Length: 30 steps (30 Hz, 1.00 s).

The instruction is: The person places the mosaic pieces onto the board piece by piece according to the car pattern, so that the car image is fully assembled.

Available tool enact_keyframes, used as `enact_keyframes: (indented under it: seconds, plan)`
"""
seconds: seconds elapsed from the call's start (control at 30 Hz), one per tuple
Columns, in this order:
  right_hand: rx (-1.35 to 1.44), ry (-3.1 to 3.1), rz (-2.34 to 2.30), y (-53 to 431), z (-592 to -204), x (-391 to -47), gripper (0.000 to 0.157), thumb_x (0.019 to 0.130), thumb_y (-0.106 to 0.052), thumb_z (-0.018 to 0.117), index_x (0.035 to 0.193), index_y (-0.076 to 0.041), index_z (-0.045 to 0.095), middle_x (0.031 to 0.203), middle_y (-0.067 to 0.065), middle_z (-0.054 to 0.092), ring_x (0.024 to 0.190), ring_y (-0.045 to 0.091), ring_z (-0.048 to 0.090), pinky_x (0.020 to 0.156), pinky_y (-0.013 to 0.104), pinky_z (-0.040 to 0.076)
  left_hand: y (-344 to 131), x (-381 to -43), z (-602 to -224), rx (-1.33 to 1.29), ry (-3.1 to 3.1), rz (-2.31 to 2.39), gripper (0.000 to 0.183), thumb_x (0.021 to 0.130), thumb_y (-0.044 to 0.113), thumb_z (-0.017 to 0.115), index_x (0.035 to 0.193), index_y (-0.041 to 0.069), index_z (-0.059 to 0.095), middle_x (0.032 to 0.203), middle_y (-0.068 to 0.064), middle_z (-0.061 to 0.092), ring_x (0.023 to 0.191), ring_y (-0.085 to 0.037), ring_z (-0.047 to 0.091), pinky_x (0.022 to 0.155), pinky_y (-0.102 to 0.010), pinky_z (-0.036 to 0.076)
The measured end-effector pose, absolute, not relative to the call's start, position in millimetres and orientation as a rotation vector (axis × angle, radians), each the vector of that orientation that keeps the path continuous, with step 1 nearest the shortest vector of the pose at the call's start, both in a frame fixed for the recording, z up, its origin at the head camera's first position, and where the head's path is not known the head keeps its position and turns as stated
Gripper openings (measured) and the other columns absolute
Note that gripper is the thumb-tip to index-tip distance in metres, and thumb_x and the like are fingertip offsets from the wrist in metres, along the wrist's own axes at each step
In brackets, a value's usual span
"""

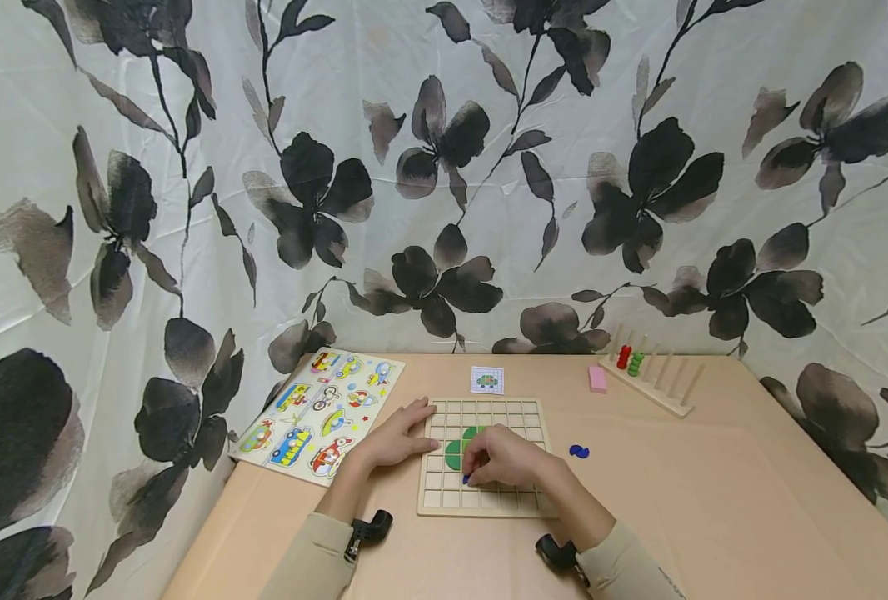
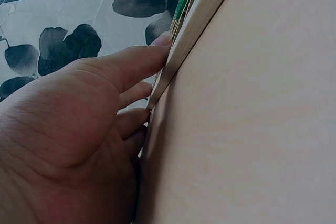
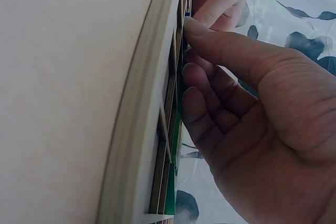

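Observation:
A wooden grid board (image 1: 481, 512) lies on the table, with green rounded pieces (image 1: 453, 455) set in its middle squares. My left hand (image 1: 393, 437) rests at the board's left side, fingers extended and thumb touching the rim; the left wrist view shows the thumb tip on the board's edge (image 2: 191, 38). Over the lower middle of the grid, my right hand (image 1: 510, 457) pinches a small dark blue piece (image 1: 466, 479) between thumb and fingers, close on the squares. In the right wrist view, the right fingers hide most of that piece.
Right of the board lie small blue pieces (image 1: 579, 451). Behind it is a pattern card (image 1: 487, 380). A pink block (image 1: 597, 380) and a peg stand (image 1: 654, 385) with red and green beads are at back right. A vehicle picture sheet (image 1: 324, 417) lies left.

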State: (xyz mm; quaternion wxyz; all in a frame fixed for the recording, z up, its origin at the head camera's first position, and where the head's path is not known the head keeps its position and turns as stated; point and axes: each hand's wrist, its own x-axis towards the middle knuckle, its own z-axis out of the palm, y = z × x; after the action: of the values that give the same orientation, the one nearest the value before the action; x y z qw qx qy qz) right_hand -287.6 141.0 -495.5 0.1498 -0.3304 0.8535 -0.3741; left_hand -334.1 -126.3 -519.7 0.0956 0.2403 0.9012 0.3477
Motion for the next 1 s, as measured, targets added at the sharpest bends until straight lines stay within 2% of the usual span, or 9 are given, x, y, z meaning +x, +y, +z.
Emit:
enact_keyframes:
  seconds: [0.3, 0.6, 1.0]
  plan:
    - [-0.96, 2.48, -1.041, 139.2, -494.3, -285.7, 0.01, 0.087, -0.008, 0.084, 0.083, -0.014, 0.077, 0.075, -0.01, 0.066, 0.068, 0.002, 0.055, 0.06, 0.017, 0.049, -125.8, -333.3, -519.1, 0.714, 2.674, 1.021, 0.073, 0.097, 0.038, 0.072, 0.159, 0.012, 0.044, 0.172, -0.015, 0.024, 0.162, -0.036, 0.014, 0.134, -0.055, 0.007]
    - [-0.985, 2.566, -0.953, 136.7, -493.9, -284.7, 0.019, 0.088, -0.016, 0.084, 0.075, -0.022, 0.072, 0.069, -0.014, 0.06, 0.066, 0.0, 0.052, 0.058, 0.017, 0.045, -126.5, -333.3, -519.5, 0.707, 2.675, 1.024, 0.073, 0.097, 0.038, 0.072, 0.159, 0.012, 0.043, 0.172, -0.016, 0.024, 0.162, -0.036, 0.015, 0.134, -0.055, 0.007]
    - [-0.985, 2.567, -0.959, 134.2, -494.9, -283.2, 0.016, 0.089, -0.013, 0.083, 0.078, -0.019, 0.074, 0.071, -0.013, 0.061, 0.067, 0.0, 0.053, 0.058, 0.016, 0.047, -127.2, -331.9, -519.6, 0.699, 2.667, 1.031, 0.073, 0.097, 0.037, 0.072, 0.159, 0.012, 0.043, 0.173, -0.015, 0.024, 0.162, -0.036, 0.014, 0.134, -0.055, 0.007]
